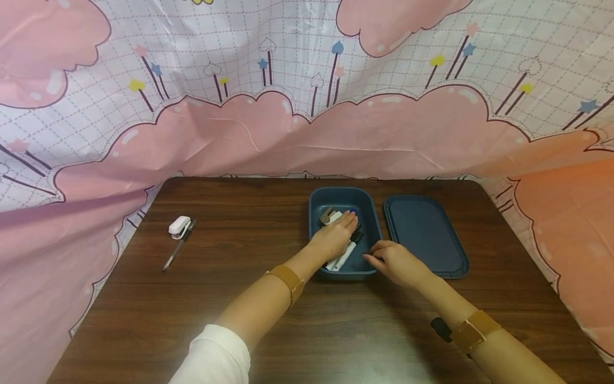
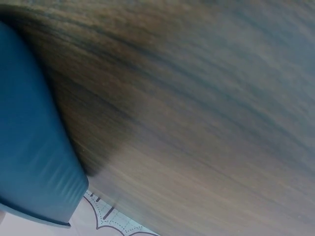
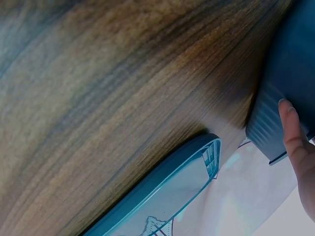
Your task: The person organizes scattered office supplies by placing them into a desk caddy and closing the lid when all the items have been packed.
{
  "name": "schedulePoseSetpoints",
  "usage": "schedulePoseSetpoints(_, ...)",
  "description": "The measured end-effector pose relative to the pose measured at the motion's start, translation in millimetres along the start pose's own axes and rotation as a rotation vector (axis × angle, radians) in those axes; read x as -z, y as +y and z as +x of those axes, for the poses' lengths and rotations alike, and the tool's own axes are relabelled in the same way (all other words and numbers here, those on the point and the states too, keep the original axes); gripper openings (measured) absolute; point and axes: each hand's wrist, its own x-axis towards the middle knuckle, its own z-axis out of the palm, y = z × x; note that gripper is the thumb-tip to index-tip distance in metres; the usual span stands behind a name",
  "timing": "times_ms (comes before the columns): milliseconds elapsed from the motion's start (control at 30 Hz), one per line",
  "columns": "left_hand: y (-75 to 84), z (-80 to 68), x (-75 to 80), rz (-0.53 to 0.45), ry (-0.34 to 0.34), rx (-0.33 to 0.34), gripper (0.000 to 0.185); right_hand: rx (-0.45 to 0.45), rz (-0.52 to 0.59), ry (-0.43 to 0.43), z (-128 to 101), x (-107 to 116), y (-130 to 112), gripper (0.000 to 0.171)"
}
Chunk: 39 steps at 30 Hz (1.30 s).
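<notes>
Head view gave me the best look from my station: the box (image 1: pixel 350 276) stood on the table (image 1: pixel 168 304), right of its middle, with the lid (image 1: pixel 427 240) lying flat just beside it. The left hand (image 1: pixel 336 237) reached down into the box, its fingers fairly straight and together over the small things there; I could not tell whether a fingertip touched any. A white marker (image 1: pixel 344 256) with a black cap lay beside that hand, and a grey-brown piece (image 1: pixel 327 216) sat past it, near the far end. The right hand (image 1: pixel 395 261) held the box's right wall, thumb on the inner side; my right wrist view showed its fingers (image 3: pixel 294 137) against the outside. Well apart, to the left, I saw a stapler (image 1: pixel 179 226) and a pen (image 1: pixel 177 252) just beside it.
</notes>
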Motion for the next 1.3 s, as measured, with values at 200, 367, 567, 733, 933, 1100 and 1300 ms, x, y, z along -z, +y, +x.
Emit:
schedulePoseSetpoints(200, -0.7, 0.2, -0.4, -0.003, 0.036, 0.002, 0.055, -0.010, -0.010, -0.004, 0.0, -0.2, 0.1, 0.017)
schedulePoseSetpoints(367, -2.4, -1.3, 2.0, -0.016, 0.099, -0.017, 0.054, -0.017, -0.018, -0.009, 0.6, 0.4, 0.0, 0.017)
schedulePoseSetpoints(567, -7.3, -6.3, 11.5, -0.033, 0.145, -0.022, 0.058, -0.019, -0.026, -0.015, 1.1, 2.8, -0.3, 0.017)
schedulePoseSetpoints(733, -14.3, -9.5, 16.4, -0.064, 0.172, -0.013, 0.062, -0.022, -0.033, -0.017, 2.4, 3.5, -0.3, 0.017)
schedulePoseSetpoints(933, -27.0, -14.7, 18.8, -0.076, 0.211, -0.010, 0.068, -0.021, -0.024, -0.022, 4.1, 2.1, 0.2, 0.017)
schedulePoseSetpoints(1100, -41.9, -23.1, 22.1, -0.018, 0.267, 0.011, 0.069, 0.003, -0.017, -0.001, 4.6, -0.3, 1.8, 0.017)
schedulePoseSetpoints(1300, -64.3, -36.8, 24.3, -0.003, 0.326, 0.091, 0.071, 0.000, -0.027, 0.013, 4.4, -1.9, 1.4, 0.017)
